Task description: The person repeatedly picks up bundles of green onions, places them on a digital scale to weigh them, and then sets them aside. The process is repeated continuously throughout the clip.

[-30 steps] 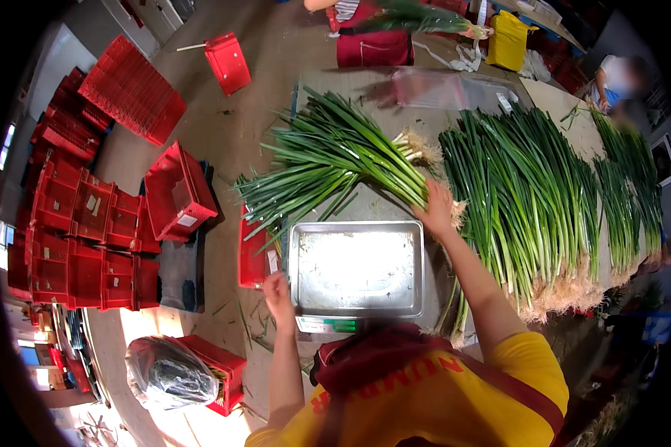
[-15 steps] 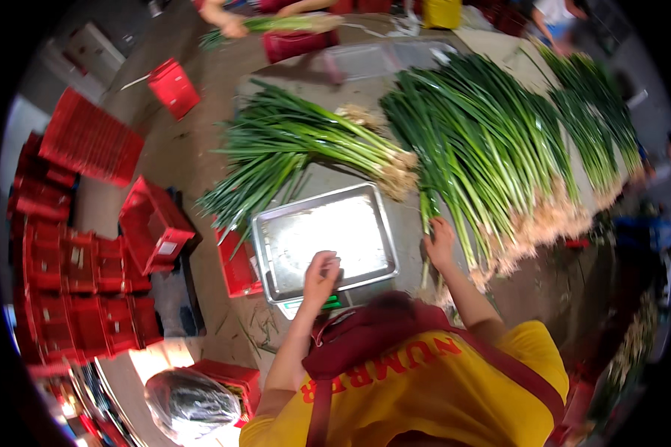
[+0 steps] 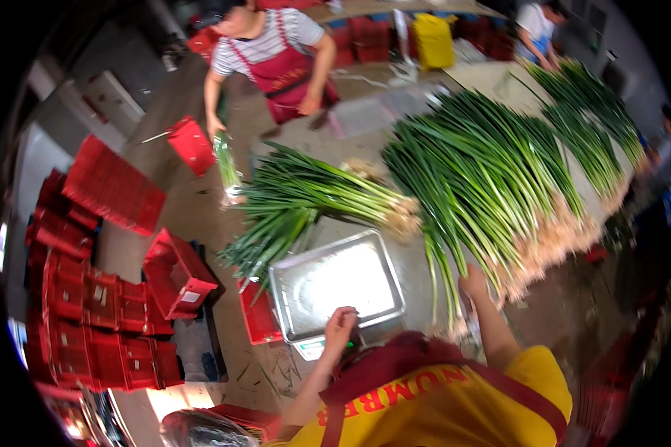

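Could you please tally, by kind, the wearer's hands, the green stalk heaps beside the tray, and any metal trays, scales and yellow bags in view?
Hands: 2, left hand and right hand
Stalk heaps: 2, far heap and right-side heap
Metal tray: 1
Scale: 1
Yellow bag: 1
Total: 7

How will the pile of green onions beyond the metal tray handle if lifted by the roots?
The green onions would likely droop, as their leaves are long, thin and fanned out. They may slip apart, since they look loosely piled. The bushy roots look matted, so they might snag together.
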A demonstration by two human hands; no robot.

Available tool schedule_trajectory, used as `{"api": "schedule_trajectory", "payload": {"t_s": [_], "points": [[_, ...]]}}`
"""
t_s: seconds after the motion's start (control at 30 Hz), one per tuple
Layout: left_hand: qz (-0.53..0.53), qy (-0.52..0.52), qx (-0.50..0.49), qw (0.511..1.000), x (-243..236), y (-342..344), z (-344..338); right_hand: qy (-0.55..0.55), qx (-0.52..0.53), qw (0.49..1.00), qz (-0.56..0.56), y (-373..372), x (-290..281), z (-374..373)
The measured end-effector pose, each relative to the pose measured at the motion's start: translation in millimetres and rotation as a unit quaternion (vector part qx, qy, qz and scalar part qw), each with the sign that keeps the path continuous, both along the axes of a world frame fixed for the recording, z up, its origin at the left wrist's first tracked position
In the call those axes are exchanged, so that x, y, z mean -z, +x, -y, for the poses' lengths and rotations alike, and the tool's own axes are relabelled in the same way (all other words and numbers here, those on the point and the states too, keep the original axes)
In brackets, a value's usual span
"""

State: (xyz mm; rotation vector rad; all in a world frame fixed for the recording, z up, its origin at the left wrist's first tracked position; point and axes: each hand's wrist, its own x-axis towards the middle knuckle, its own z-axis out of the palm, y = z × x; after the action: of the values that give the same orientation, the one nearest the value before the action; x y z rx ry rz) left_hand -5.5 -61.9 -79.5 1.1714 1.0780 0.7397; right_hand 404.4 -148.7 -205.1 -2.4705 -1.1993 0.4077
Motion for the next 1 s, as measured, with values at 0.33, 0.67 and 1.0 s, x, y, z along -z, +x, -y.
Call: {"api": "schedule_trajectory", "payload": {"t_s": [0.33, 0.67, 1.0], "points": [[0.021, 0.019, 0.026, 0.999, 0, 20, -9, 0.13, 0.173, 0.955, -0.204, -24, -59, -26], [0.024, 0.016, 0.072, 0.997, -5, 31, -7, -0.005, 0.019, 0.995, -0.095, -70, -60, -12], [0.022, 0.023, 0.088, 0.996, -7, 41, -9, -0.021, 0.076, 0.992, -0.102, -58, -61, -19]]}}
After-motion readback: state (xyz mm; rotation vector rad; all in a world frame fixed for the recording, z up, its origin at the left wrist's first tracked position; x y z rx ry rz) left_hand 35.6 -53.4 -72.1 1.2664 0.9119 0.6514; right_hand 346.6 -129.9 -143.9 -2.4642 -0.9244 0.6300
